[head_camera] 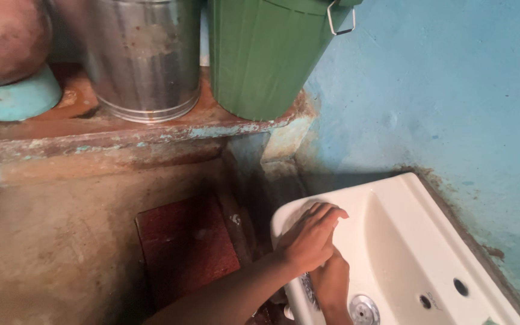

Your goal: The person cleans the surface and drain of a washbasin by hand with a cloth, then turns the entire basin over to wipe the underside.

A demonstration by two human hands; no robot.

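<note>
A white ceramic sink [404, 198] is fixed against the blue wall at the lower right. My left hand [309, 238] reaches in from the lower left and lies flat over the sink's near rim, fingers stretched out and close together. My right hand [332, 281] sits just beneath it, pressed against its palm and mostly covered. A small striped thing [308, 290] shows at the rim beside my right wrist; I cannot tell what it is. The metal drain [363, 310] lies right by my right hand.
On a worn ledge [121, 135] above stand a green plastic bin [266, 54], a shiny metal bucket [142, 60] and a brown clay pot [7, 36] on a turquoise base. A dark red slab [185, 247] lies on the concrete floor left of the sink.
</note>
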